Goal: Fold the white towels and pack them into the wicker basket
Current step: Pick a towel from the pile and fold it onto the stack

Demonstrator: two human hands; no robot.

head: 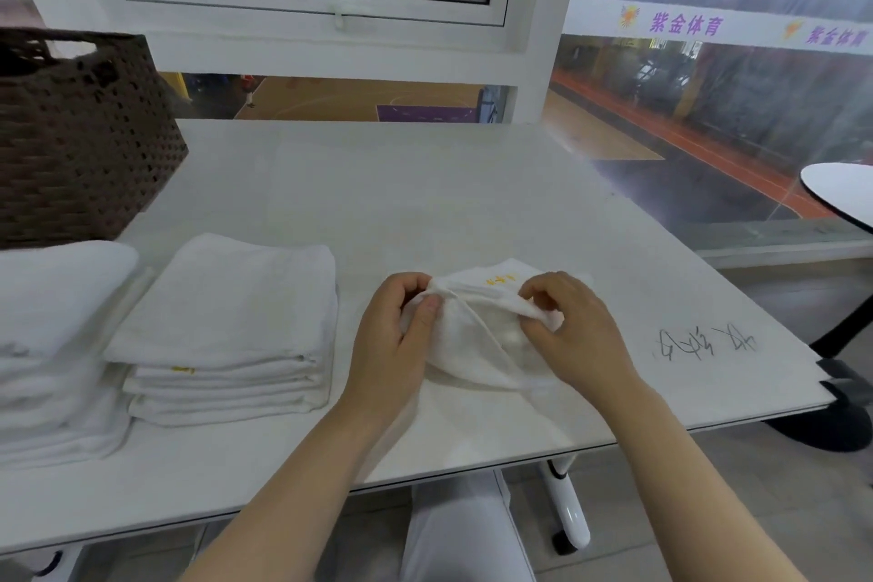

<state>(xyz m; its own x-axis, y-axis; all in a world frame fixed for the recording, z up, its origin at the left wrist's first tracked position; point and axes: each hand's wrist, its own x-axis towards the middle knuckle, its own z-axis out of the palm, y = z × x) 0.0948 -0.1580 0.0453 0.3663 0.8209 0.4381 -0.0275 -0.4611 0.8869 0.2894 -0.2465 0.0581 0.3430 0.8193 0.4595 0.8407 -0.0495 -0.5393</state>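
A small white towel with yellow embroidery lies bunched on the white surface, near its front edge and right of centre. The left hand pinches the towel's left edge between thumb and curled fingers; the right hand pinches a fold on its right side, fingers curled around the cloth. Behind the towel the surface lies open back to the window wall. To the left, just beside the left hand, sits a stack of folded towels, and a second stack lies at the far left edge. Behind these stacks stands the dark wicker basket. Black handwriting marks the surface to the right, near its corner. A round table stands beyond the right edge.
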